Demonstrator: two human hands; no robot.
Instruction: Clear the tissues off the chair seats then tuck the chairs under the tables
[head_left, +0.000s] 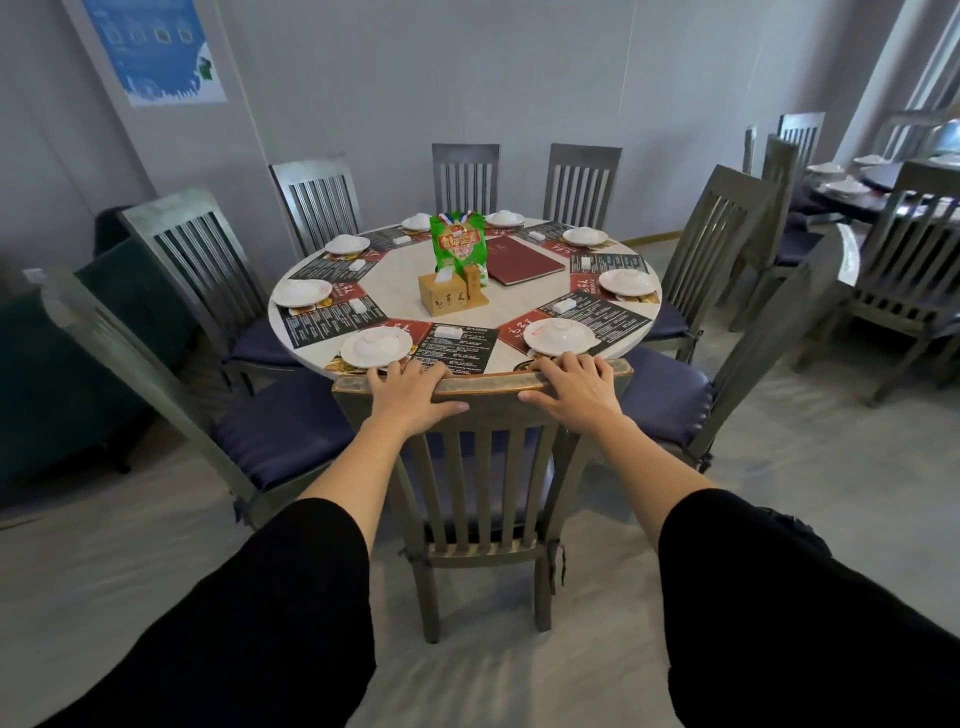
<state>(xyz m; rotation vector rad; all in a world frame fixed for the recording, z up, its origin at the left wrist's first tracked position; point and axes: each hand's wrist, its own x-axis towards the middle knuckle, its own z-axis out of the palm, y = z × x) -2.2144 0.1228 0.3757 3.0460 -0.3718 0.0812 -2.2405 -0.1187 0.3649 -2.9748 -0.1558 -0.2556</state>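
Observation:
A grey slatted wooden chair stands right in front of me, its back towards me and its seat partly under the round table. My left hand and my right hand both grip the chair's top rail, fingers curled over its far edge. The chair's blue seat cushion shows only through the slats; I see no tissue on it. The neighbouring chairs at left and right have bare blue cushions.
The table holds place mats, white covered bowls, a wooden tissue box, a green bag and a red menu. More chairs ring the far side. A dark green sofa sits left; a second set table is at right.

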